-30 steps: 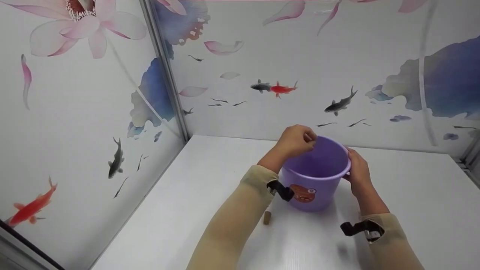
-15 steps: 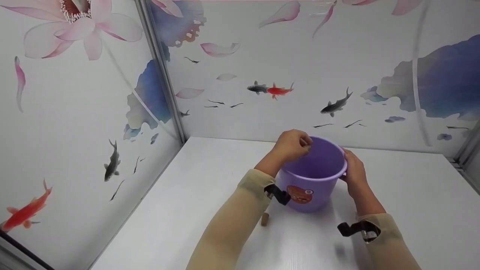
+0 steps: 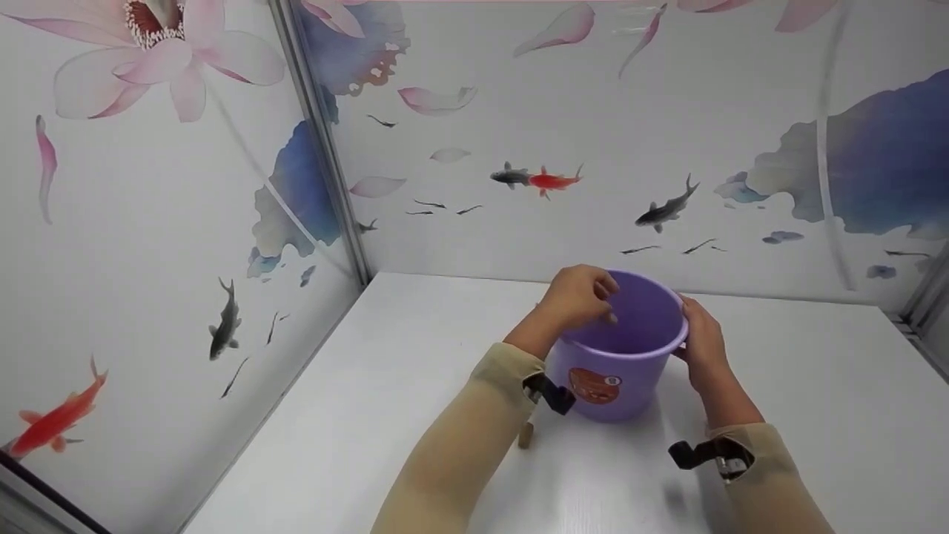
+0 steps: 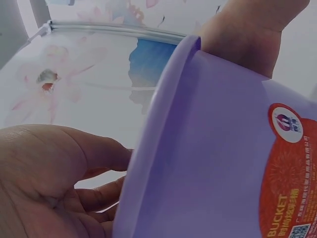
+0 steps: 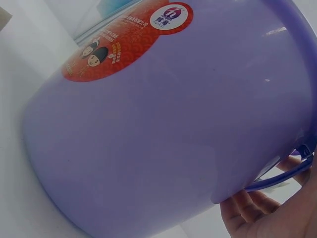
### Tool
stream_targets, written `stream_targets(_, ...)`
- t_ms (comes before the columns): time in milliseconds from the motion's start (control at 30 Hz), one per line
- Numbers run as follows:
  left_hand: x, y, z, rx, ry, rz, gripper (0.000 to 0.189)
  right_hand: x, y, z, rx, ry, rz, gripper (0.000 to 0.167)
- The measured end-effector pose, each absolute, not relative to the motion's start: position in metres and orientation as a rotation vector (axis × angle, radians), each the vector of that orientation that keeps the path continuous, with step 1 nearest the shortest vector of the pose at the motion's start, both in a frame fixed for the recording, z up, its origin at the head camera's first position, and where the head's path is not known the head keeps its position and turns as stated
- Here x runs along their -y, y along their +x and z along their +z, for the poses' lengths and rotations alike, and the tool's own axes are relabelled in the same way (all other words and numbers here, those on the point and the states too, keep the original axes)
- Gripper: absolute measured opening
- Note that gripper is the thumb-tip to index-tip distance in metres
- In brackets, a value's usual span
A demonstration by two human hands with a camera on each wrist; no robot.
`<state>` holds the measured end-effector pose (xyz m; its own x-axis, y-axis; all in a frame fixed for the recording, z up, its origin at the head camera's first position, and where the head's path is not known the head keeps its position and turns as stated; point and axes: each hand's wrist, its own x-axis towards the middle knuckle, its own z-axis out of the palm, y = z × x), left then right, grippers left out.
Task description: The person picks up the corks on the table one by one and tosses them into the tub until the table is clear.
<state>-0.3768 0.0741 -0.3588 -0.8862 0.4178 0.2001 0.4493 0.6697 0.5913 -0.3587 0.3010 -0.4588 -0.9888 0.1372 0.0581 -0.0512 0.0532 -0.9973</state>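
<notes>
A purple plastic bucket (image 3: 615, 378) with a red label stands upright on the white table. My right hand (image 3: 706, 341) grips its right side at the rim; the right wrist view shows fingers (image 5: 247, 208) curled by the bucket's blue-purple handle (image 5: 282, 177). Over the left part of the mouth is my left hand (image 3: 582, 297), fingers bent down toward the inside. In the left wrist view that hand (image 4: 59, 178) lies beside the rim (image 4: 148, 139), its fingertips hidden behind it, so whether it holds anything is unclear. A small brown cork-like piece (image 3: 526, 435) rests in front of the bucket.
The white tabletop (image 3: 356, 400) extends to both sides of the bucket. Panels printed with fish and lotus flowers, a left wall (image 3: 148, 245) and a back wall (image 3: 460, 252), border it, meeting at a metal corner post (image 3: 326, 170).
My left hand has dropped slightly toward the bucket's mouth and its fingers reach lower. The right hand keeps its grip, and the bucket and brown piece stay in place.
</notes>
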Motion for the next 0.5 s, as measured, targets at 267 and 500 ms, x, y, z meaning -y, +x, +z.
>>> stream_targets(267, -0.07, -0.372, -0.361, 2.827, -0.75, -0.936, 0.028, -0.301, -0.361, -0.461, 2.188, -0.11, 2.073, 0.058)
stream_targets(500, -0.067, -0.361, -0.354, 2.813, -0.789, -0.888, 0.028, -0.303, -0.361, -0.46, 2.188, -0.105, 2.077, 0.059)
